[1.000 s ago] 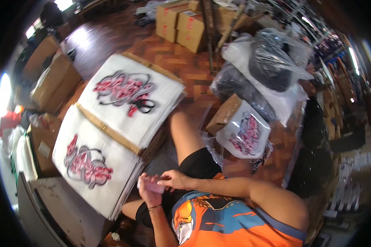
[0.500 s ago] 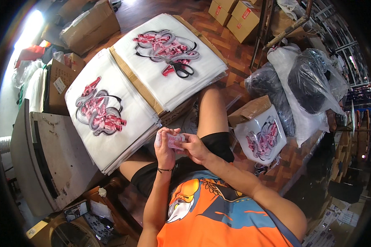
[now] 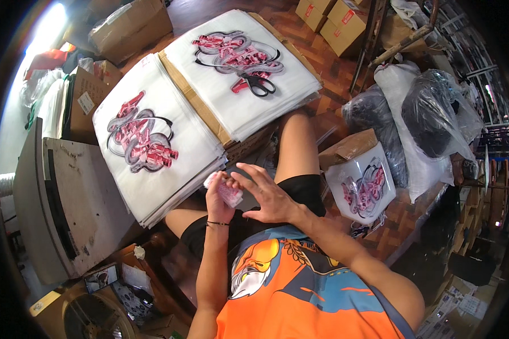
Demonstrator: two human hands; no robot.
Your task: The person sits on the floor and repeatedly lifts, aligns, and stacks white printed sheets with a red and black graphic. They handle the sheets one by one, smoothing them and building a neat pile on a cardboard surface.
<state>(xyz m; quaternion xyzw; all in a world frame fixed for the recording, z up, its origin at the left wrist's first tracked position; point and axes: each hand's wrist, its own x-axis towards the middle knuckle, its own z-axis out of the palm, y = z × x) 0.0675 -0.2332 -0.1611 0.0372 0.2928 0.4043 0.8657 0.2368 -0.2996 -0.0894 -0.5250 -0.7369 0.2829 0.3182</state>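
Above my lap, my left hand (image 3: 219,205) grips a small white bundle with pink print (image 3: 231,195), maybe folded plastic or labels; its exact kind I cannot make out. Beside it my right hand (image 3: 272,199) is spread, thumb and fingers apart, holding nothing. In front of me lie two stacks of white printed sheets, a left stack (image 3: 195,144) and a right stack (image 3: 232,116), each topped with a pink and grey snake-like design. Black-handled scissors (image 3: 260,86) rest on the right stack.
By my right leg a white bag with the same design (image 3: 362,189) leans on a cardboard box (image 3: 348,148). Plastic-wrapped sacks (image 3: 424,113) sit beyond. More cartons (image 3: 342,25) stand at the back. A grey-edged board (image 3: 79,198) is at my left, above a round fan (image 3: 93,319).
My right hand has let go of the bundle and opened out beside it. My left hand keeps the bundle, now tilted. The view has shifted slightly.
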